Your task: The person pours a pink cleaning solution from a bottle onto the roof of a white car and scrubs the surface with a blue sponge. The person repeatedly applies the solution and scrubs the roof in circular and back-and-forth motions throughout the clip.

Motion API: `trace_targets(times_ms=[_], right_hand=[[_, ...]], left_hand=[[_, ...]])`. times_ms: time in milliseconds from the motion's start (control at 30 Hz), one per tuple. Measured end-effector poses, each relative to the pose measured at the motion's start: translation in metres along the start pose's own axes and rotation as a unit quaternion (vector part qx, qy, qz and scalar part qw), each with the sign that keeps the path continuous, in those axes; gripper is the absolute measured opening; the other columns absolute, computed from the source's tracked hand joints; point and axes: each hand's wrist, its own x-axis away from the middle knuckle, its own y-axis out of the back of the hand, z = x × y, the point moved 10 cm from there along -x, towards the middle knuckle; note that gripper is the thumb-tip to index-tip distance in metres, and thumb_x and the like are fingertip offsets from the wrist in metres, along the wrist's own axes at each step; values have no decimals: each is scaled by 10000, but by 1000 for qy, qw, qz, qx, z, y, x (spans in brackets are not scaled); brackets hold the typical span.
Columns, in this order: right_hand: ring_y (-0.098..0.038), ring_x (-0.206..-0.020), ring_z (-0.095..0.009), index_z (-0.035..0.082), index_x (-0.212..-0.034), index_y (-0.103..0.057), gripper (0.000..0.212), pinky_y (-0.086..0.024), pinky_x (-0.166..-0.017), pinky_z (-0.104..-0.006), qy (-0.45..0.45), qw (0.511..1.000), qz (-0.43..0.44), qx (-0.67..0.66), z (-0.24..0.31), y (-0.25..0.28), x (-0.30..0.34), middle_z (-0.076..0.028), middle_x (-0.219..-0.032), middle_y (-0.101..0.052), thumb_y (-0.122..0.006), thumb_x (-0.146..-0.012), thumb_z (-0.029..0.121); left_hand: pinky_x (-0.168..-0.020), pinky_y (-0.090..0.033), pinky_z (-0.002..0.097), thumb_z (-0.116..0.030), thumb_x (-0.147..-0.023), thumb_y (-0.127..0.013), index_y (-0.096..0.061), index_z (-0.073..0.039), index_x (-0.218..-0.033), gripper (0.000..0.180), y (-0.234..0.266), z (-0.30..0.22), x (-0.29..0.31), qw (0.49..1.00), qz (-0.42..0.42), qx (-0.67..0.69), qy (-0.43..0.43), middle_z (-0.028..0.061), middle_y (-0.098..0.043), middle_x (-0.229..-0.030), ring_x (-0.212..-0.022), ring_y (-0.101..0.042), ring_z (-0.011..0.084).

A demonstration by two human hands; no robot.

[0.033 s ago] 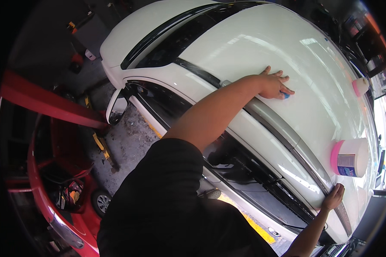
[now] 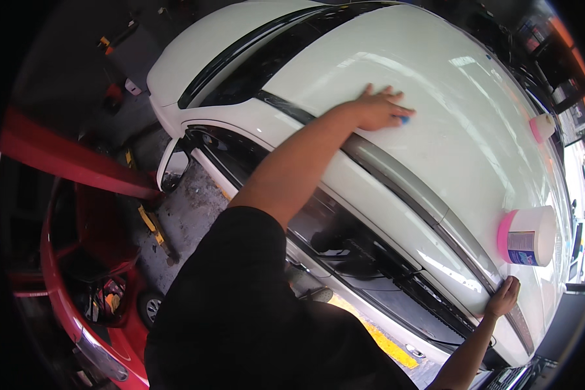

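Observation:
My left hand [image 2: 377, 112] lies on the white car's roof [image 2: 429, 149] with its fingers spread and pressed down. A small blue piece [image 2: 404, 120] shows under the fingertips at its right side; the palm hides the rest, and its kind cannot be made out. Farther back along the roof, my right hand [image 2: 504, 297] has its fingers curled over the grey roof rail [image 2: 429, 207]. Just beyond that hand, a whitish tub with a pink end and a dark label [image 2: 526, 237] rests on the roof. The roof looks shiny, with streaky reflections.
A smaller pink and white container [image 2: 541, 128] sits near the roof's far edge. To the left stand a red post [image 2: 78, 149], the car's side mirror [image 2: 174, 168], a yellow metal piece [image 2: 152, 226] on the floor and a red car [image 2: 65, 279].
My left hand has slid leftward and slightly up the picture along the roof, with the blue piece under it. My right hand stays at the rail. The view has shifted slightly.

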Motion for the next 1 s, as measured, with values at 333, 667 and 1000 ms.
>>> trace_targets(times_ms=[333,667,1000], right_hand=[[-652,-903,-412,39,-1037,-690,329,-484,-792,-506,-25,1000,-9,5,14,6,-3,-177,-982,-682,-497,-1079,302],[-655,-897,-392,42,-1026,-708,319,-492,-792,-484,-12,999,-18,-24,18,11,-1,-164,-970,-690,-527,-1060,303],[-648,-892,-401,27,-1052,-700,316,-490,-799,-481,-18,1000,-15,-18,16,9,-5,-179,-981,-684,-517,-1070,285]], left_hand=[[-1252,-88,690,-471,-1095,-435,-434,-365,-1596,512,-7,-37,-47,995,-57,-62,51,140,-244,-1733,-1608,-169,391],[-1236,-150,704,-465,-1101,-432,-405,-334,-1613,529,47,127,26,948,-143,-34,281,172,-267,-1721,-1600,-193,412],[-1282,-69,622,-549,-1045,-531,-493,-375,-1561,546,-40,-171,-50,983,47,-37,-172,110,-291,-1725,-1616,-184,340]])
